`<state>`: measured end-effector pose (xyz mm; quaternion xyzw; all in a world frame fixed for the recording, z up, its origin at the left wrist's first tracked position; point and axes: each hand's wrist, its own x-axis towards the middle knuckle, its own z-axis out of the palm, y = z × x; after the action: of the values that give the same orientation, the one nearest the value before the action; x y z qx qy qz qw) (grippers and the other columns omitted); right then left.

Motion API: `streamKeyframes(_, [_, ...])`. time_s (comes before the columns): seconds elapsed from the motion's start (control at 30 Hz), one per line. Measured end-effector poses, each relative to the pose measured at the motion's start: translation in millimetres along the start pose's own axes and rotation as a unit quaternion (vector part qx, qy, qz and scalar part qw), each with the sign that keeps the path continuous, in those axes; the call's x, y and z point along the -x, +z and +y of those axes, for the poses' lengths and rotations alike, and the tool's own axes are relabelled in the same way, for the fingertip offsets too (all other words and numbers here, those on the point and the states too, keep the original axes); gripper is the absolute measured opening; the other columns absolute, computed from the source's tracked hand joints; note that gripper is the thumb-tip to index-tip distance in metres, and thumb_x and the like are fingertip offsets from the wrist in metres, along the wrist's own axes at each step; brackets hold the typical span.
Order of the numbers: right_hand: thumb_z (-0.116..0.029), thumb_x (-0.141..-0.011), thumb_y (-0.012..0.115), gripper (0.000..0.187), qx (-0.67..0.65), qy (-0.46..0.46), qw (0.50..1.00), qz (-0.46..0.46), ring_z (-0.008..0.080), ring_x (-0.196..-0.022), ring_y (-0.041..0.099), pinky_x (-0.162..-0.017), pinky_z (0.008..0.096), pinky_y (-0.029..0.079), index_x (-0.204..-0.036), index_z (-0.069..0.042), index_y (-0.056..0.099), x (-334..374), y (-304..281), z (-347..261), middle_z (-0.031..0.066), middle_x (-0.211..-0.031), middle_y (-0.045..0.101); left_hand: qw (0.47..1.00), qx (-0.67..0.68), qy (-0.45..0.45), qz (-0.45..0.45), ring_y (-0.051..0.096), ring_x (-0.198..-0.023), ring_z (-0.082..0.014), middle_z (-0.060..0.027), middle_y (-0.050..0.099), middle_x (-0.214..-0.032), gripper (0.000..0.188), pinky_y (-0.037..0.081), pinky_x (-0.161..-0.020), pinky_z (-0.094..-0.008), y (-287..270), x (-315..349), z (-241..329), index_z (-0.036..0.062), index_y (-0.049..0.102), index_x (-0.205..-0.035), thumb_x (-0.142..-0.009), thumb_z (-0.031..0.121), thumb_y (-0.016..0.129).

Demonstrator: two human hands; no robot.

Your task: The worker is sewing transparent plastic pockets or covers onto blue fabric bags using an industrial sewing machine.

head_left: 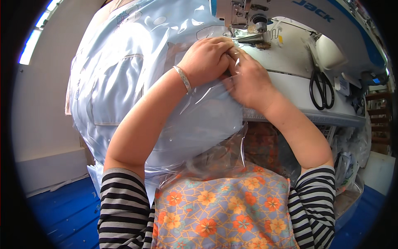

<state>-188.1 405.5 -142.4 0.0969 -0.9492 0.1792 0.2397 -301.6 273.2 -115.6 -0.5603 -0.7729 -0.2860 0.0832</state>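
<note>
Both hands meet just in front of the sewing machine's needle area (253, 37), where a metal folder guide sits. My left hand (207, 60), with a pale bracelet at its wrist, is bent over the edge of clear plastic sheeting (211, 97) and light blue fabric. Against it, my right hand (251, 79) has its fingers curled together on the same edge. What lies between the fingertips is mostly hidden. The light blue fabric (116, 91), glossy under the clear plastic, spreads over the left side and hangs down toward my lap.
Black-handled scissors (321, 89) lie on the white machine table (290, 93) to the right. The white and blue sewing machine arm (340, 29) reaches across the upper right. Below the table edge at right are plastic-wrapped items (346, 166). A floral apron (224, 207) covers my lap.
</note>
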Motion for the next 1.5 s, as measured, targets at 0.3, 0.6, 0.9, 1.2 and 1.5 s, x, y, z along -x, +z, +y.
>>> streamKeyframes(0.3, [-0.011,-0.077,0.062,0.046,-0.012,-0.034,0.999,-0.023,0.0377,-0.123,0.047,-0.103,0.0420,0.041,-0.120,0.006,0.053,14.4,-21.3,-8.4,0.0230,-0.129,0.051,0.999,-0.043,0.019,0.006,0.057,-0.109,-0.0294,-0.0155,0.064,-0.113,0.036,0.043,-0.095,-0.0396,6.1,4.7,6.6,-0.0004,0.064,-0.106,-0.081,0.022,0.053])
streamKeyframes(0.6, [-0.002,-0.070,0.061,0.037,-0.009,-0.114,0.993,0.004,0.0329,-0.107,0.059,-0.090,0.0414,0.051,-0.106,-0.001,0.065,69.2,-39.7,-30.3,0.0158,-0.115,0.060,0.992,-0.125,0.024,-0.020,0.052,-0.118,-0.0249,-0.0126,0.056,-0.127,0.044,0.040,-0.099,-0.0380,10.4,13.8,11.8,-0.0026,0.059,-0.117,-0.077,0.015,0.055])
streamKeyframes(0.9, [0.000,-0.069,0.060,0.028,-0.016,-0.086,0.996,0.012,0.0262,-0.095,0.064,-0.078,0.0361,0.054,-0.096,-0.004,0.067,41.0,-37.6,-14.5,0.0098,-0.103,0.067,0.992,-0.086,0.060,-0.065,0.055,-0.111,-0.0272,-0.0112,0.060,-0.114,0.034,0.042,-0.097,-0.0412,-2.1,9.7,2.7,0.0044,0.062,-0.110,-0.077,0.013,0.057])
streamKeyframes(1.2, [0.004,-0.071,0.057,0.027,-0.023,-0.054,0.998,0.003,0.0295,-0.088,0.065,-0.077,0.0366,0.053,-0.095,-0.003,0.067,5.5,-28.5,17.1,0.0120,-0.096,0.067,0.988,-0.093,0.085,-0.084,0.058,-0.102,-0.0273,-0.0080,0.062,-0.105,0.025,0.043,-0.094,-0.0407,-25.0,-1.1,-24.8,0.0055,0.064,-0.099,-0.081,0.024,0.064])
streamKeyframes(1.5, [0.002,-0.083,0.054,0.018,-0.102,0.102,0.984,-0.101,0.0255,-0.079,0.063,-0.071,0.0298,0.051,-0.094,-0.004,0.067,-19.8,-38.4,31.4,0.0104,-0.086,0.065,0.941,-0.235,-0.221,-0.097,0.034,-0.133,-0.0344,-0.0174,0.039,-0.142,0.063,0.024,-0.111,-0.0459,-91.8,98.5,-92.7,0.0177,0.046,-0.139,-0.086,0.051,0.057])
